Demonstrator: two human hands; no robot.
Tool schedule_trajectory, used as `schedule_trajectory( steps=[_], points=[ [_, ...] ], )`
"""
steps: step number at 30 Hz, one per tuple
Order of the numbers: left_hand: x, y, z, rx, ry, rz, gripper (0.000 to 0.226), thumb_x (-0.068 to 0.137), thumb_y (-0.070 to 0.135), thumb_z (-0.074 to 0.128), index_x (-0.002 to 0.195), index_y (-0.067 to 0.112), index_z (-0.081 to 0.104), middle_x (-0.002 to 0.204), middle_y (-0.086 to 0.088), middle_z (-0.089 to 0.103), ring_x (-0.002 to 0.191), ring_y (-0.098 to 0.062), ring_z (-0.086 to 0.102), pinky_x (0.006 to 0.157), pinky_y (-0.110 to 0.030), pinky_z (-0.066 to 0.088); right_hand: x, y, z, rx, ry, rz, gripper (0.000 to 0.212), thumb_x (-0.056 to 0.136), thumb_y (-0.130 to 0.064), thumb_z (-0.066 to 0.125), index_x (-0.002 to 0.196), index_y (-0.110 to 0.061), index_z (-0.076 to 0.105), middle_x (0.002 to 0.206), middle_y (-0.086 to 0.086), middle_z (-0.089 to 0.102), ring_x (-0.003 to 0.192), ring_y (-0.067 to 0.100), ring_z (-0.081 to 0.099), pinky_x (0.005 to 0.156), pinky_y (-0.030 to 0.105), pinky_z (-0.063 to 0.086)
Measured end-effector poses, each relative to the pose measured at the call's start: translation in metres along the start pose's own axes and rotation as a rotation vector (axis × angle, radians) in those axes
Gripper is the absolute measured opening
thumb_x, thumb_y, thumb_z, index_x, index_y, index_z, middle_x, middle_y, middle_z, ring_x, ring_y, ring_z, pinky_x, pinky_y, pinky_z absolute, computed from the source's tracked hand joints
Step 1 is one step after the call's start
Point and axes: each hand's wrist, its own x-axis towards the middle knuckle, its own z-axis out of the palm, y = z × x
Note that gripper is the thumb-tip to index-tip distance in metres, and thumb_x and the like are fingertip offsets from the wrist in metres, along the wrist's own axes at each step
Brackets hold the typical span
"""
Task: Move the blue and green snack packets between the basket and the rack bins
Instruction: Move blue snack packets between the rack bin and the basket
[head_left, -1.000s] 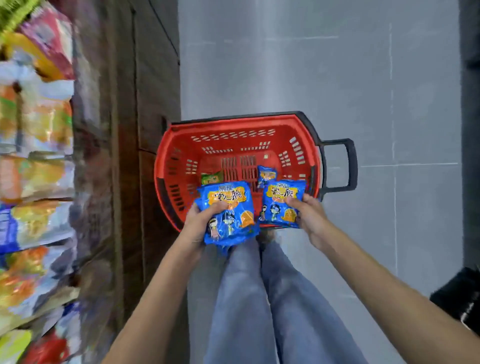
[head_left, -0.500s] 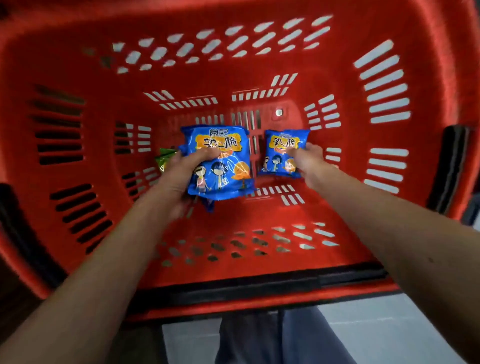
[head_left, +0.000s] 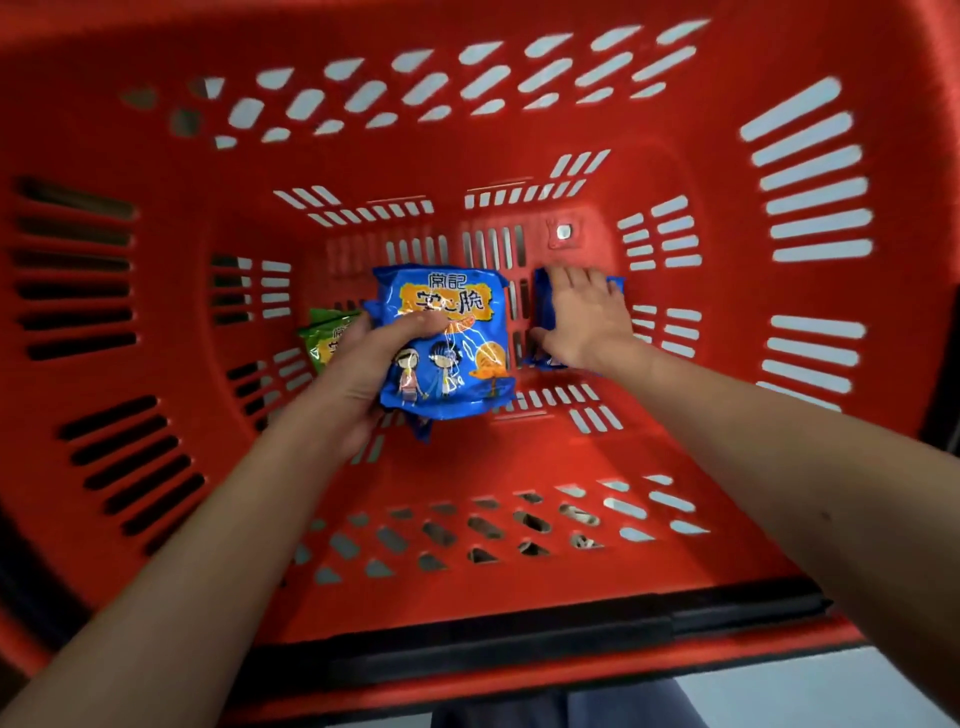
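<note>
Both my arms reach down into the red plastic basket (head_left: 675, 467). My left hand (head_left: 363, 364) grips a stack of blue snack packets (head_left: 457, 332), thumb across the top one's printed face, just above the basket floor. My right hand (head_left: 582, 317) lies flat with straight fingers on another blue packet (head_left: 543, 301) that rests on the floor at the right; only its edges show around the hand. A green packet (head_left: 324, 338) lies on the floor to the left, partly behind my left hand.
The basket's slotted walls rise on all sides and fill the view. Its black near rim (head_left: 519, 639) runs across the bottom. Below it show my jeans (head_left: 571, 709) and a strip of grey floor (head_left: 831, 696).
My right hand has lowered its blue packet onto the basket floor and flattened out over it. My left hand has sunk a little deeper with its packets. The view has moved closer.
</note>
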Motion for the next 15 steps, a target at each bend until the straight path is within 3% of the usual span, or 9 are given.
schedule_trajectory(
  steps=[4,7,9,11,12,13,15],
  points=[
    [0.001,-0.006,0.001,-0.005,0.004,-0.003,0.07,0.054,0.024,0.071,0.12,0.003,0.057,0.081,-0.004,0.074,0.063,-0.016,0.071,0.054,-0.027,0.056,0.001,0.003,0.0,-0.146,-0.033,-0.141,0.063,0.078,-0.024,0.067,0.134,-0.013,0.039,0.136,0.01,0.045,0.127,0.032,0.036,0.106,0.046,0.027],
    [0.001,-0.009,0.001,-0.013,0.014,0.0,0.073,0.054,0.024,0.071,0.122,0.003,0.056,0.084,-0.005,0.073,0.063,-0.016,0.071,0.052,-0.025,0.055,-0.005,0.005,0.002,-0.204,-0.057,-0.179,0.064,0.08,-0.028,0.065,0.137,-0.015,0.038,0.14,0.008,0.041,0.133,0.03,0.029,0.111,0.046,0.021],
    [0.001,-0.011,0.0,-0.015,0.021,0.007,0.071,0.054,0.024,0.072,0.12,0.005,0.056,0.082,-0.004,0.074,0.062,-0.015,0.071,0.052,-0.025,0.055,-0.013,0.0,0.002,-0.162,0.041,-0.153,0.058,0.087,-0.035,0.056,0.138,-0.015,0.037,0.144,0.007,0.039,0.137,0.029,0.023,0.115,0.046,0.014],
    [0.001,-0.012,-0.001,-0.018,0.033,0.017,0.07,0.053,0.024,0.072,0.119,0.007,0.057,0.084,-0.004,0.073,0.063,-0.015,0.071,0.052,-0.026,0.056,-0.025,-0.014,0.0,0.096,0.256,-0.066,0.042,0.092,-0.038,0.048,0.128,-0.016,0.048,0.133,0.006,0.049,0.129,0.026,0.035,0.11,0.041,0.024],
    [0.001,-0.013,0.0,-0.019,0.041,0.024,0.07,0.053,0.024,0.072,0.119,0.007,0.057,0.087,-0.006,0.072,0.063,-0.015,0.071,0.054,-0.027,0.057,-0.033,-0.024,-0.004,0.366,0.312,0.016,0.035,0.093,-0.04,0.046,0.119,-0.018,0.055,0.123,0.005,0.055,0.119,0.023,0.044,0.103,0.037,0.031],
    [0.001,-0.013,0.0,-0.018,0.047,0.031,0.071,0.053,0.024,0.072,0.12,0.007,0.056,0.091,-0.007,0.072,0.065,-0.016,0.071,0.057,-0.029,0.059,-0.042,-0.037,-0.011,0.708,0.27,0.103,0.03,0.093,-0.043,0.046,0.109,-0.02,0.059,0.114,0.003,0.06,0.11,0.021,0.051,0.095,0.035,0.037],
    [0.001,-0.014,0.0,0.003,0.054,0.047,0.071,0.054,0.028,0.073,0.121,0.007,0.057,0.096,-0.009,0.072,0.07,-0.018,0.072,0.064,-0.032,0.06,-0.055,-0.059,-0.023,1.244,-0.003,0.195,0.035,0.091,-0.049,0.048,0.103,-0.02,0.061,0.11,0.003,0.065,0.103,0.018,0.058,0.092,0.035,0.042]
  ],
)
